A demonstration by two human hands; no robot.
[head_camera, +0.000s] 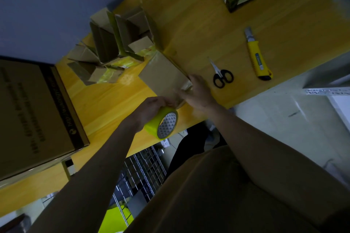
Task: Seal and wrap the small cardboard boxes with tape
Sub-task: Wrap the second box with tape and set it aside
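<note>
Here, box (162, 75) near table edge (189, 119) (left hand (151, 108) grip on tape (161, 122)).

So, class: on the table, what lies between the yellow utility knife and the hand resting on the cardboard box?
In the head view, black-handled scissors lie between the utility knife and the right hand.

Black-handled scissors (222, 77), yellow utility knife (256, 56), wooden table (198, 24)

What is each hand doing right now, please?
Left hand: grips the yellow tape roll.
Right hand: fingers straight, pressing on the small cardboard box.
</note>
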